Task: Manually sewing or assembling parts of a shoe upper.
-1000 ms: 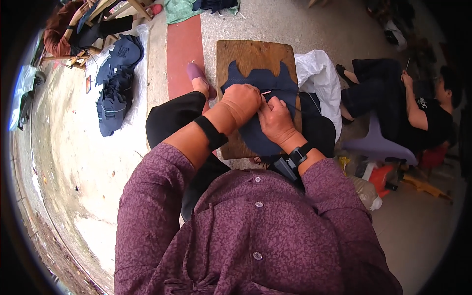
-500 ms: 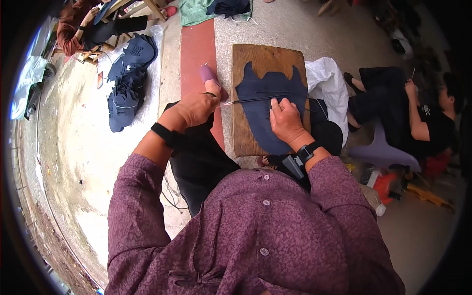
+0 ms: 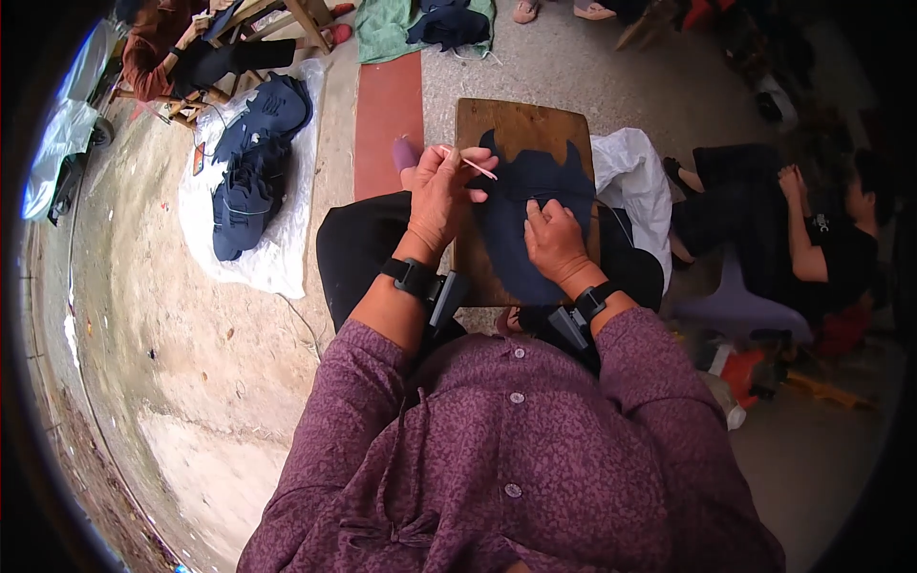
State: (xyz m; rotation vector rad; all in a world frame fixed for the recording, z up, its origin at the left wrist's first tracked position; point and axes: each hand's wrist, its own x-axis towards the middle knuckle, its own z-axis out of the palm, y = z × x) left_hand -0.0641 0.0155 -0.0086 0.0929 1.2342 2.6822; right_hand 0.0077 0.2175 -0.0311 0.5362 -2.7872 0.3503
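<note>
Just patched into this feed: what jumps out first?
At centre, a wooden board lies across the person's lap with a dark blue cut piece on it. The right hand presses the piece flat, while the left hand pinches a thin pink tool above it. A heap of dark blue pieces sits upper left.

- Even, soft daylight fills the scene; nothing is dim apart from the black ring around the round picture.
- Shadows are faint and short.
- A plastic sheet [image 3: 59, 158] at the left rim shows pale glare.
- Straight lines bow toward the rim, and detail there smears.
- The centre is sharp, without motion blur.
</note>
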